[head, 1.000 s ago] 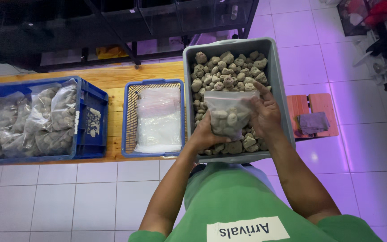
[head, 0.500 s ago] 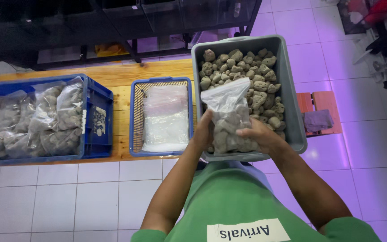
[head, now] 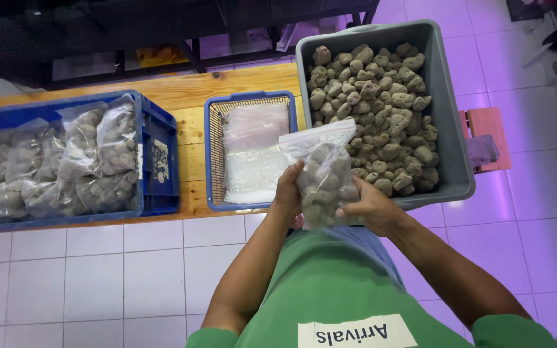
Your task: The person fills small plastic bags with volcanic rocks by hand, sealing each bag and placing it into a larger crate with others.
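Far out to the left of the left hand point(head: 289, 191), a blue crate point(head: 156, 161) on the wooden bench point(head: 188, 90) is packed with filled clear bags of grey stones point(head: 91, 154), slumped against one another. Just beside that hand, a little up and left of it, a smaller blue mesh basket point(head: 214, 154) holds a flat stack of empty plastic bags point(head: 253, 154). The left hand itself is curled against the near left side of the filled bag point(head: 323, 177), fingers wrapped on the plastic; the bag is held in the air between both hands, close to the green shirt point(head: 317, 283), over the near rim of the tub. The right hand point(head: 372, 209) cups the bag's lower right corner from beneath, palm and fingers closed up under the load. Beyond and to the right of this hand sits the grey tub point(head: 449, 129), heaped with loose porous stones point(head: 381, 103), and further right a small pink stool point(head: 485, 125) stands on the tiled floor point(head: 66, 277). The bag looks fairly heavy and lumpy, its thin film slack and slippery, its open mouth flopping upward, so it seems best carried from underneath with one hand steadying the side; gripping the top film alone would probably let it stretch or spill.
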